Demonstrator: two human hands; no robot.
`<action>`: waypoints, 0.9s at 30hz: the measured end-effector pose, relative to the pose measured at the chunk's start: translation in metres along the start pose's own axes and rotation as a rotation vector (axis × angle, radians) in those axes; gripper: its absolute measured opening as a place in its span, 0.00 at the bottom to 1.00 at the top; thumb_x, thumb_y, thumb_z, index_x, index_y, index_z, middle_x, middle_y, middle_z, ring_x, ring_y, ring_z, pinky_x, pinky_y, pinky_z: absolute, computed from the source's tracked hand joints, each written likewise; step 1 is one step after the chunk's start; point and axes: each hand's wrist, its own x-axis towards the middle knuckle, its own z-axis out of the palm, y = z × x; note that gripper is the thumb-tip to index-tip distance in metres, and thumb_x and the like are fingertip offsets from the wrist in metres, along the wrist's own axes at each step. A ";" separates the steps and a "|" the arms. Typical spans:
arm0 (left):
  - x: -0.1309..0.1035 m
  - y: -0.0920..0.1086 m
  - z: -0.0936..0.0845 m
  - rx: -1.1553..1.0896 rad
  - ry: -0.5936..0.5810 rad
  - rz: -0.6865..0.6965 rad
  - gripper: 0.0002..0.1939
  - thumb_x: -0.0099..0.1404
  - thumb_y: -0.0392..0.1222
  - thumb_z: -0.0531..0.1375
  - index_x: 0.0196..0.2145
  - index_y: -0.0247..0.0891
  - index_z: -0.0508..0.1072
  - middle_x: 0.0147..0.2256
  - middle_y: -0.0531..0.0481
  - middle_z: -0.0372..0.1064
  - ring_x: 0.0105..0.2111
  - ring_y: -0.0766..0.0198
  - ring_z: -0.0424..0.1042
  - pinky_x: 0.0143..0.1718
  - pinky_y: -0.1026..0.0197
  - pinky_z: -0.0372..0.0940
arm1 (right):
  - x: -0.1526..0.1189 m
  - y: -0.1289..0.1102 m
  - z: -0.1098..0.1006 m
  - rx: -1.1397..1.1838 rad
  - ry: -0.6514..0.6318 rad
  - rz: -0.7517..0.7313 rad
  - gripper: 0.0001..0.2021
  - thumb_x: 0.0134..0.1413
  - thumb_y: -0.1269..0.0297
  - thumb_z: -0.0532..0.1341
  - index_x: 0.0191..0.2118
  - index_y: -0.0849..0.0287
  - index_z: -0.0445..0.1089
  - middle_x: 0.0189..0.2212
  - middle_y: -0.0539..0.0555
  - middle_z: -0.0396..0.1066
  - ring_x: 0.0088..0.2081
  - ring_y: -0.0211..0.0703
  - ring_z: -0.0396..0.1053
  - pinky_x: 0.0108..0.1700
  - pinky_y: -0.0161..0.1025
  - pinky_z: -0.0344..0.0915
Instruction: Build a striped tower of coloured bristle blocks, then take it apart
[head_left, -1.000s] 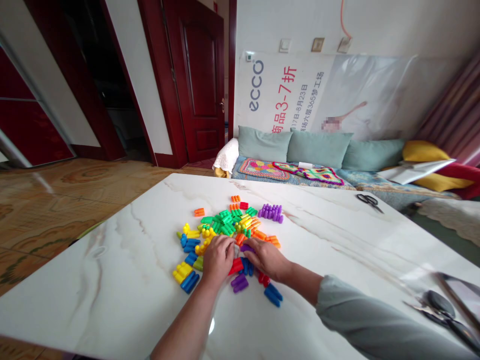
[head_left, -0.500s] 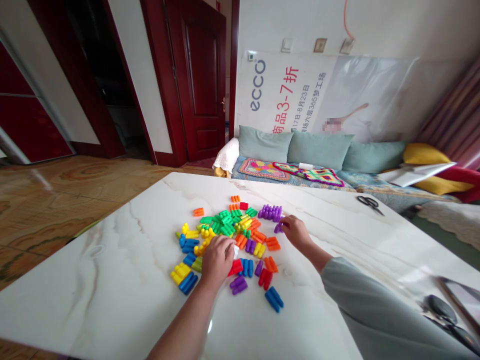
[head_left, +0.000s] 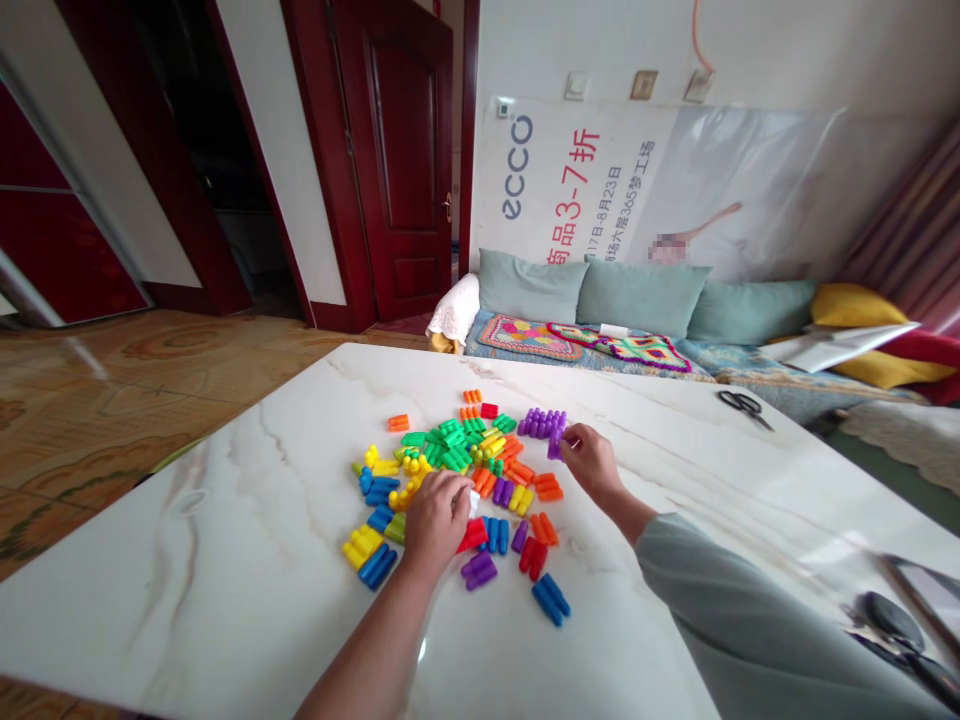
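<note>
My right hand is closed, its fingertips pinching a purple toy block by its side. That block stands against the near right end of a row of purple blocks; whether it is joined to them I cannot tell. My left hand rests over the near side of the pile, fingers curled. Between its thumb and forefinger shows part of a white block. Just right of that hand lie a red block and blue blocks. Yellow blocks sit partly behind its knuckles.
Green blocks fill the pile's middle, with orange blocks beside them. Stray blue blocks lie nearest me on the marble-patterned table. Scissors lie far right; dark glasses lie near right. A sofa stands behind.
My right hand has turned the purple block more upright and shifted it slightly up, closer to the purple row. My left hand has stayed in place.
</note>
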 end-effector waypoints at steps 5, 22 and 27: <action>0.000 0.001 -0.001 0.002 0.000 -0.002 0.09 0.65 0.37 0.53 0.35 0.41 0.73 0.37 0.49 0.72 0.41 0.59 0.69 0.44 0.56 0.64 | 0.002 -0.015 0.019 0.019 -0.064 -0.054 0.05 0.48 0.67 0.56 0.30 0.58 0.69 0.29 0.53 0.70 0.31 0.41 0.67 0.36 0.36 0.63; 0.000 0.001 -0.001 0.006 -0.019 -0.014 0.09 0.66 0.39 0.53 0.36 0.42 0.73 0.37 0.49 0.72 0.41 0.58 0.68 0.44 0.56 0.64 | -0.013 -0.035 0.026 -0.020 -0.304 -0.158 0.15 0.54 0.71 0.54 0.44 0.56 0.74 0.47 0.55 0.72 0.40 0.41 0.71 0.45 0.36 0.66; 0.001 0.002 -0.001 0.000 -0.021 -0.014 0.09 0.66 0.38 0.52 0.36 0.42 0.73 0.37 0.49 0.72 0.41 0.59 0.68 0.44 0.56 0.64 | -0.011 -0.040 0.025 -0.041 -0.315 -0.153 0.13 0.55 0.69 0.55 0.41 0.56 0.75 0.46 0.54 0.73 0.39 0.40 0.72 0.43 0.34 0.65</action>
